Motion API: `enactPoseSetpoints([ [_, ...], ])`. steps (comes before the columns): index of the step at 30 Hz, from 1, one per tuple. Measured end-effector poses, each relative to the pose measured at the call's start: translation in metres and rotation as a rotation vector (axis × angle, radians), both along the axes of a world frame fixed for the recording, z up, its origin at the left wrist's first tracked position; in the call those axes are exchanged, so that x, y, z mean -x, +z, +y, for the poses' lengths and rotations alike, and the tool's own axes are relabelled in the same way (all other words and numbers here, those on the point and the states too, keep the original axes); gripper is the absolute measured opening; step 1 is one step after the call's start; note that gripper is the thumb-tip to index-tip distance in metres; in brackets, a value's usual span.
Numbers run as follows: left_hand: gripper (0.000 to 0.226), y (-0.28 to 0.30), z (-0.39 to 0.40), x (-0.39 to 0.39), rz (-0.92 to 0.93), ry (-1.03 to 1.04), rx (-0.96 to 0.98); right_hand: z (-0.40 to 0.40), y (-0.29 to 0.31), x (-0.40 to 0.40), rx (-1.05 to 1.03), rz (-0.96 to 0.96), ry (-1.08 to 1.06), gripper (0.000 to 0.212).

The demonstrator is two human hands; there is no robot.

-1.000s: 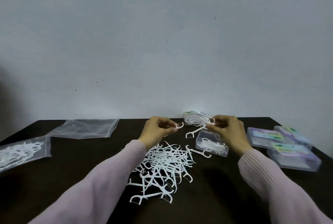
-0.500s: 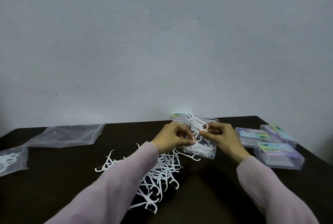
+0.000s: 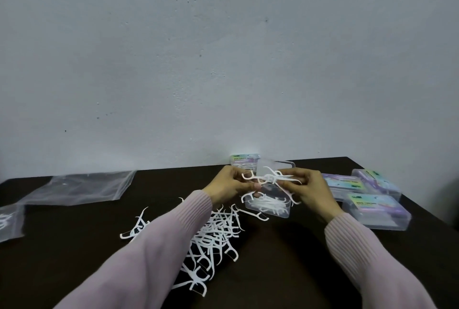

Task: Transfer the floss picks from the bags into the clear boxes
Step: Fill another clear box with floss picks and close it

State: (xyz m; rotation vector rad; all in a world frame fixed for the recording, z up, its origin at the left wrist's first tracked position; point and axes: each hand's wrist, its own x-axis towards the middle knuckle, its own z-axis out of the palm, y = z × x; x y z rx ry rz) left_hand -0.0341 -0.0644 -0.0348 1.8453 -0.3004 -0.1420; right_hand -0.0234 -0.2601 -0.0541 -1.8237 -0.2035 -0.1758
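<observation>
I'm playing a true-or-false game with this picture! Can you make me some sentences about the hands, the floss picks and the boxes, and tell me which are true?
1. Both hands hold floss picks above an open clear box. True: the left hand and right hand pinch a small bunch of picks.
2. The open box is empty. False: white picks already lie inside.
3. A pile of loose picks lies on the dark table. True.
4. The closed boxes sit by the left hand. False: they sit on the right side, beyond the right hand.
5. A flat clear bag lies far left. True.
</observation>
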Motion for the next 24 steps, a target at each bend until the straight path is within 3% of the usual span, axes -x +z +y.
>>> enactPoseSetpoints([
  [5, 0.008, -0.001, 0.005, -0.007, -0.125, 0.097, -0.207, -0.006, -0.003, -0.005, 0.121, -0.033, -0.111, 0.018],
  [9, 0.008, 0.005, 0.005, -0.010, -0.187, 0.086, -0.263, 0.000, -0.002, -0.007, 0.308, -0.119, -0.146, 0.020],
  [15, 0.004, 0.009, 0.018, -0.019, -0.219, 0.116, -0.190, 0.018, 0.003, -0.009, 0.515, -0.199, -0.076, 0.016],
  [24, 0.005, 0.001, 0.011, -0.028, -0.213, 0.084, -0.142, 0.015, 0.005, -0.007, 0.636, -0.081, 0.122, 0.027],
])
